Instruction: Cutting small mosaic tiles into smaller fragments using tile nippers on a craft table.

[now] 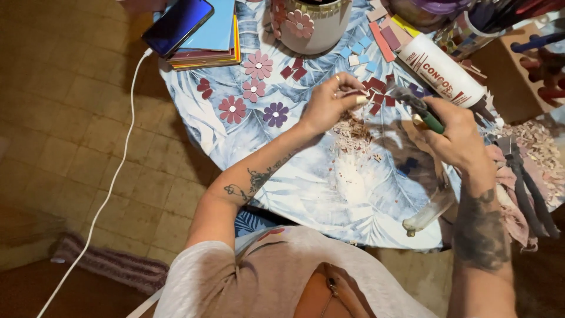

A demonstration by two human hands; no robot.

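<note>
My left hand [332, 101] pinches a small dark red tile piece [357, 93] between thumb and fingertips, above a pile of pale tile crumbs [352, 134]. My right hand [454, 134] grips green-handled nippers [425, 115], whose jaws point toward the piece. Both hands hover over a round table with a blue leaf-patterned cloth [306, 182]. More dark red square tiles [378, 94] lie just behind my left hand.
Mosaic flowers [254, 88] lie on the cloth at left. A white pot with flower tiles [312, 23] stands at the back, beside a phone [178, 25] on stacked coloured sheets with a white cable. A white glue bottle [440, 68] lies at right; a clear bottle [428, 213] lies near the front edge.
</note>
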